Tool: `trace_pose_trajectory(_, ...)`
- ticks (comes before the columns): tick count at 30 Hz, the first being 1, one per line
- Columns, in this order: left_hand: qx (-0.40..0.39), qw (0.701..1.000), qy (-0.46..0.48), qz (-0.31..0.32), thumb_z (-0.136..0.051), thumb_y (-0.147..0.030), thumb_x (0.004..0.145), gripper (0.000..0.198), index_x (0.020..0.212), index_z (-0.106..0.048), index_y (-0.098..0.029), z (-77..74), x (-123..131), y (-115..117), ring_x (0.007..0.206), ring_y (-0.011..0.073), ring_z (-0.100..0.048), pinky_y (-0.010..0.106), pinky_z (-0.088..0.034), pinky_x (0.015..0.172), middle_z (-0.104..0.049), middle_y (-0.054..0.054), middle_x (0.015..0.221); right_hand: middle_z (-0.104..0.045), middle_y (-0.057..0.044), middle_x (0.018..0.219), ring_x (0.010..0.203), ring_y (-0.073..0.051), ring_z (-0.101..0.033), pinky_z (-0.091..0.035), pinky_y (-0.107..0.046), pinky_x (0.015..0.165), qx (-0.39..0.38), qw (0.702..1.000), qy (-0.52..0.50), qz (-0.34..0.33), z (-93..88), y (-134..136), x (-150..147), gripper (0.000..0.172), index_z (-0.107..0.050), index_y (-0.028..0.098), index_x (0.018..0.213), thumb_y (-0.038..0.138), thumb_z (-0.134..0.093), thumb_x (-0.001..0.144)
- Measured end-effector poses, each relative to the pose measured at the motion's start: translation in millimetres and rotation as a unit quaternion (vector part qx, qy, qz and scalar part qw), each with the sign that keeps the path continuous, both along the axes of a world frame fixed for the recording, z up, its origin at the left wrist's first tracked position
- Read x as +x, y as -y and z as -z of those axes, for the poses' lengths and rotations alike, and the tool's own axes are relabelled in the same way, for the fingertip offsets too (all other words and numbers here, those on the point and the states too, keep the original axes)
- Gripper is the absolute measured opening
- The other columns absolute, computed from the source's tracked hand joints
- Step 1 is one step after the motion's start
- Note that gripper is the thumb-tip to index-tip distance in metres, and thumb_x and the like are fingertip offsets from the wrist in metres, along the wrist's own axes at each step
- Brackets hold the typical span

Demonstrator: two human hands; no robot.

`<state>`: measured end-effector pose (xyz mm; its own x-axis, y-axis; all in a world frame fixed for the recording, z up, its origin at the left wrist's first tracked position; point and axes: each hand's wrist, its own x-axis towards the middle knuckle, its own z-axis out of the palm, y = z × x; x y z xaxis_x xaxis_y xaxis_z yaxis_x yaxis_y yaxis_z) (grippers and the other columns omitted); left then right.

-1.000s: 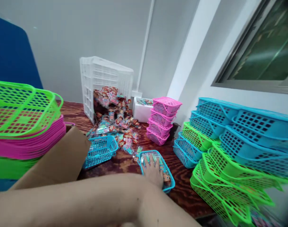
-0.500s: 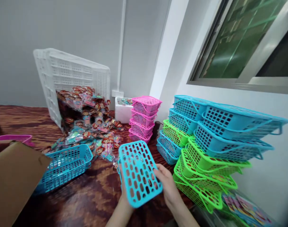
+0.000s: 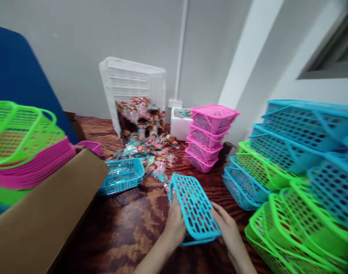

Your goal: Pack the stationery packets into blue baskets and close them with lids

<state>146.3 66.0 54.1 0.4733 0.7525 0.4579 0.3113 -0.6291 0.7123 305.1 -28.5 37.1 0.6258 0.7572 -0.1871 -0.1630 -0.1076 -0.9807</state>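
Farthest left of the left hand, a green basket (image 3: 22, 133) is resting on nested pink baskets (image 3: 45, 167), and a cardboard flap (image 3: 56, 205) is slanting its edge toward the forearm. A blue open basket (image 3: 122, 184) is standing just past the flap's tip, ahead and left of the left hand, and a broad stretch of counter (image 3: 128, 232) is showing between them. Beyond that basket, a white crate (image 3: 134, 65) is leaning, its packets (image 3: 159, 156) spilling toward the left hand. The left hand (image 3: 175, 222) is grasping a blue lid (image 3: 195, 205) by its left edge, fingers partly hidden; the lid is tilting over a blue basket (image 3: 198, 242), whose rim is protruding at the near end. The right hand (image 3: 227, 226) is gripping the lid's right edge. Ahead of it, a pink stack (image 3: 206, 133) is standing well apart. Right of it, a narrow strip of counter is separating the wrist from green baskets (image 3: 291, 224), with blue baskets (image 3: 299, 121) rising beyond.
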Motion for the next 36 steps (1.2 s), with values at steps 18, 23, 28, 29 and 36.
trace_pose_trajectory(18,-0.419,0.816,0.390,-0.086,-0.075,-0.044,0.074,0.049,0.113,-0.062,-0.016,10.0,-7,-7,0.088,0.0209,-0.068,0.029,-0.054,0.077,-0.071,0.009,0.104,-0.076,-0.005,0.086,0.062,-0.023,-0.067,-0.049,-0.031,0.058,-0.188,0.884,0.427,-0.007,-26.0,12,-23,0.053,-0.052,0.031,0.142,0.051,-0.031,0.097)
trace_pose_trajectory(23,-0.424,0.802,0.413,-0.079,-0.081,-0.024,0.062,0.069,0.127,-0.056,-0.019,11.0,-7,-18,0.102,0.0225,-0.068,0.030,-0.055,0.085,-0.068,0.010,0.120,-0.075,-0.007,0.095,0.075,-0.021,-0.069,-0.053,-0.030,0.066,-0.074,0.934,0.350,-0.012,-23.6,13,-14,0.053,-0.057,0.023,0.138,0.052,-0.035,0.098)
trace_pose_trajectory(28,-0.524,0.724,0.443,-0.073,-0.081,-0.017,0.058,0.066,0.120,-0.061,-0.016,12.2,-21,-29,0.100,0.0264,-0.070,0.033,-0.058,0.082,-0.069,0.011,0.120,-0.070,-0.011,0.113,0.102,-0.023,-0.066,-0.053,-0.038,0.091,-0.017,0.922,0.388,-0.002,-7.8,-10,4,0.050,-0.060,0.019,0.133,0.049,-0.040,0.098)
trace_pose_trajectory(29,-0.542,0.711,0.442,-0.073,-0.080,-0.015,0.058,0.067,0.122,-0.060,-0.016,13.1,-24,-30,0.096,0.0261,-0.071,0.033,-0.059,0.079,-0.070,0.011,0.119,-0.064,-0.011,0.128,0.119,-0.025,-0.059,-0.047,-0.041,0.102,-0.012,0.905,0.424,-0.040,-4.7,-14,5,0.047,-0.060,0.021,0.132,0.047,-0.043,0.097)
trace_pose_trajectory(36,-0.560,0.702,0.435,-0.062,-0.078,-0.014,0.059,0.072,0.128,-0.058,-0.018,10.3,-31,-25,0.079,0.0219,-0.073,0.030,-0.059,0.067,-0.074,0.009,0.109,-0.044,-0.007,0.152,0.147,-0.027,-0.027,-0.020,-0.058,0.118,-0.033,0.795,0.580,-0.172,-5.3,-16,-8,0.050,-0.040,0.024,0.148,0.034,-0.042,0.099)
